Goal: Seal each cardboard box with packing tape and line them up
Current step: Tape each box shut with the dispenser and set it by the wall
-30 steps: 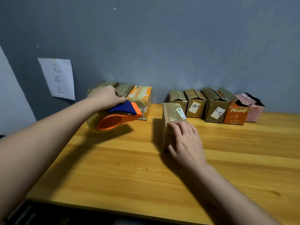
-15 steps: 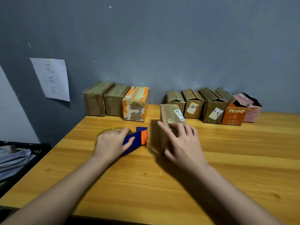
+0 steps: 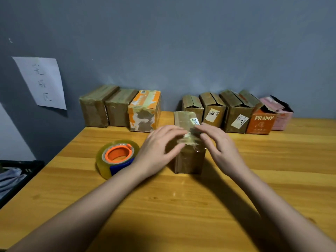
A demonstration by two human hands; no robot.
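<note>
A small brown cardboard box [image 3: 189,159] stands on the wooden table [image 3: 181,206], with clear tape along its top and a crumpled tape end at its near top edge. My left hand [image 3: 158,148] and my right hand [image 3: 218,144] meet over that edge, fingers fairly straight, fingertips touching the tape. The tape dispenser [image 3: 116,157], an orange core and blue body with a clear roll, lies flat on the table just left of my left wrist, held by neither hand.
Three taped boxes [image 3: 120,108] line the wall at back left. Right of a gap stand several boxes with loose flaps [image 3: 212,108], an orange PRAMY box [image 3: 260,122] and a pink one [image 3: 281,119]. A paper note [image 3: 41,82] hangs on the wall; a black crate [image 3: 18,171] sits off the table's left.
My left hand set the tape dispenser down on the table, let go of it and moved right onto the box. My right hand shifted up to the box's near top edge.
</note>
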